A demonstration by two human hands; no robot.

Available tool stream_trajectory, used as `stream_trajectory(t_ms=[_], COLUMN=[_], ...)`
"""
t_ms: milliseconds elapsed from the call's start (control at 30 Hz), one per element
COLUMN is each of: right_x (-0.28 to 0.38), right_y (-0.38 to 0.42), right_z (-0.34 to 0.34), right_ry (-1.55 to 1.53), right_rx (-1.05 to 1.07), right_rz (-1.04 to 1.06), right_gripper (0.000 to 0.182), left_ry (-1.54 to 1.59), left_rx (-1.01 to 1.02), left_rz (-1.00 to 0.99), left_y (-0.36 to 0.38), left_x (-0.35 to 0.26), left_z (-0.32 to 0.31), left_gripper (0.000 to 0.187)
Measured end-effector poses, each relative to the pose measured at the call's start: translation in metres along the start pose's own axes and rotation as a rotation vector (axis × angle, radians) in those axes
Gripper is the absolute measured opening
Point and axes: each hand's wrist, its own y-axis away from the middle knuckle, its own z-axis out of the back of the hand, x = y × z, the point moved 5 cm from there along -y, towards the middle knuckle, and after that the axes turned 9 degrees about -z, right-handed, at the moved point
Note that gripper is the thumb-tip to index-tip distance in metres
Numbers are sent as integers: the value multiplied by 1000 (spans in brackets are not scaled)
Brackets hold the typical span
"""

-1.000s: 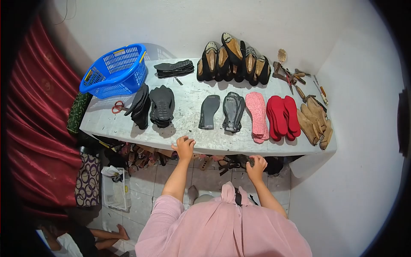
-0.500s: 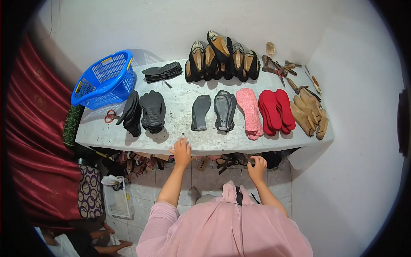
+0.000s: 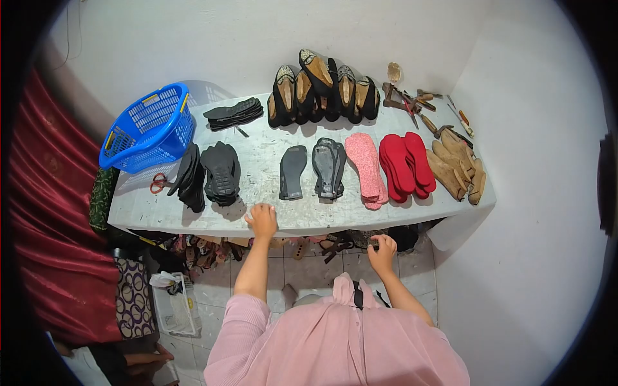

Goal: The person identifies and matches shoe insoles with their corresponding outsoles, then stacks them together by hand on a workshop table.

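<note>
My left hand (image 3: 262,220) is over the front edge of the white-covered table (image 3: 270,138), its fingers apart and nothing in them. Nearest to it are a single grey shoe sole (image 3: 293,172) and a stack of black ridged soles (image 3: 221,174). My right hand (image 3: 383,251) hangs in front of the table edge with curled fingers. A small dark spot shows at its fingertips, too small to name. Along the table lie more grey soles (image 3: 329,168), pink speckled insoles (image 3: 365,170), red insoles (image 3: 407,166) and wooden shoe lasts (image 3: 454,166).
A blue basket (image 3: 148,128) stands at the back left, with red-handled scissors (image 3: 158,183) in front. Black flat shoes (image 3: 322,87) are piled along the wall. Hand tools (image 3: 412,103) lie at the back right. A white crate (image 3: 174,305) and a person's foot (image 3: 164,352) are at lower left.
The view has shifted slightly, moving the table's contents a little left in the picture. My left hand has moved slightly left at the table edge. My right hand remains low, fingers curled.
</note>
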Motion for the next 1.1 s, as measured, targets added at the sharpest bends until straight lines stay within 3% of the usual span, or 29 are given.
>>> stream_trajectory(t_ms=[67,200,400,500,633,767,867,1000,1100], right_x=[-2,-5,3,4,-8,9,26,36,36], right_y=[-1,-2,-9,-10,-17,-38,-81,-161,-202], right_z=[-1,-5,-1,5,7,18,39,62,54], right_ry=[-8,-42,-225,-433,-489,-441,-241,9,186], right_rx=[-3,6,64,188,382,462,164,-192,-266], right_rz=[-7,-24,40,-68,-167,-73,257,267,89], right_gripper=[25,25,28,31,28,22,26,41,52], left_ry=[63,257,411,636,480,449,468,626,651], left_rx=[-54,88,-91,-55,-126,-172,-262,-356,-426], left_rz=[-94,-225,-192,-158,-187,-180,-123,2,12], left_y=[21,79,123,126,123,123,121,108,89], left_x=[-19,-72,-119,-121,-134,-142,-143,-123,-99], left_z=[-4,1,17,8,21,31,44,56,62], left_gripper=[20,21,23,18,14,14,16,29,39])
